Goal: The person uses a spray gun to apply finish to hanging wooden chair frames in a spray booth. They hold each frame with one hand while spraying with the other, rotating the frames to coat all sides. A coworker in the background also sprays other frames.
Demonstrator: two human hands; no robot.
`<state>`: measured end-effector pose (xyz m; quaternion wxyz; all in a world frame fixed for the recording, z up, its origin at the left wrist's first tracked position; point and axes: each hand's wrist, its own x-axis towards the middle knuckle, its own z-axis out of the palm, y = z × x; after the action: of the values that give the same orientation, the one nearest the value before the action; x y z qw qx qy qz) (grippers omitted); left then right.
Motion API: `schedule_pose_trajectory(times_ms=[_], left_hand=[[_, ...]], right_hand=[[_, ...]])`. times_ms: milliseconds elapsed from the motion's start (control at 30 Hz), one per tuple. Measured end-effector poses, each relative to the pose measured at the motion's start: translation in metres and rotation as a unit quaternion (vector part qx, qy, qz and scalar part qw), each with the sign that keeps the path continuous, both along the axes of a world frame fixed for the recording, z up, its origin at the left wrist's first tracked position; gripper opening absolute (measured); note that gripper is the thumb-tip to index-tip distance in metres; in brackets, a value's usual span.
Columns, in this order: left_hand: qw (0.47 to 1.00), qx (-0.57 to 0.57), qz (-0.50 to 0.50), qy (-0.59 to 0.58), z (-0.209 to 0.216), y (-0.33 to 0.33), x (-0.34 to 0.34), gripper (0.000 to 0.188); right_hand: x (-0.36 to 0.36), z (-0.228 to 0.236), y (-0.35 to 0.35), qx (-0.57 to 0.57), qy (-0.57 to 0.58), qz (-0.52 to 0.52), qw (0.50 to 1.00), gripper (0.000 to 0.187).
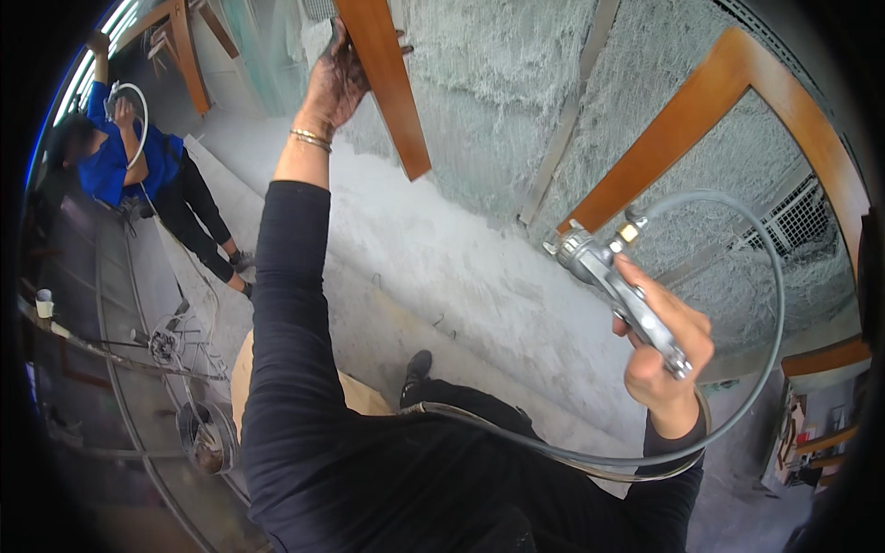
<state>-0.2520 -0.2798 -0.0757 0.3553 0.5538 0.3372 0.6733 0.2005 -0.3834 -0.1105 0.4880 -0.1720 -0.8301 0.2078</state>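
Note:
Raised at the upper middle, my left hand [339, 83] is closed around a long orange-brown wooden piece [385, 88]. Its fingertips show past the far edge of the wood, and the piece runs out of the top of the view. My right hand [671, 346] grips a metal spray gun [634, 300] that points up and to the left. From the gun's fitting, a grey hose [779, 286] loops round to the right and back across my body. Beyond the gun's nozzle stands an angled wooden frame [714, 83] of the same colour.
Whitish fibrous filter panels [489, 101] cover the far wall above a dusty floor [461, 267]. A co-worker in a blue top [161, 170] stands at left with another hose. A round metal bucket [205, 438] sits lower left; wooden parts [825, 359] are at right.

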Motion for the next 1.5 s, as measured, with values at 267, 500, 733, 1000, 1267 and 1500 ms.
schedule_pose_trajectory(times_ms=[267, 500, 733, 1000, 1267, 1500], left_hand=[[0.999, -0.009, 0.033, 0.005, -0.002, -0.008, 0.000, 0.075], [0.999, -0.033, 0.005, 0.015, 0.008, -0.007, -0.005, 0.067], [0.999, -0.010, -0.023, 0.046, 0.015, -0.013, 0.001, 0.062], [0.977, -0.007, 0.133, 0.165, 0.018, 0.006, -0.007, 0.073], [0.965, 0.005, 0.226, 0.133, -0.002, 0.040, -0.059, 0.066], [0.988, -0.041, 0.151, 0.010, -0.008, 0.044, -0.125, 0.048]], right_hand=[[0.013, -0.036, -0.002, -0.111, -0.142, -0.009, 0.984, 0.064], [0.015, 0.019, -0.011, -0.055, 0.146, -0.090, 0.984, 0.120], [-0.005, 0.043, -0.003, -0.012, 0.243, -0.127, 0.962, 0.124], [-0.057, 0.049, -0.011, 0.011, 0.206, -0.179, 0.962, 0.114], [-0.086, 0.028, 0.003, 0.016, 0.171, -0.135, 0.976, 0.101], [-0.135, 0.048, 0.023, -0.001, 0.121, -0.061, 0.991, 0.087]])
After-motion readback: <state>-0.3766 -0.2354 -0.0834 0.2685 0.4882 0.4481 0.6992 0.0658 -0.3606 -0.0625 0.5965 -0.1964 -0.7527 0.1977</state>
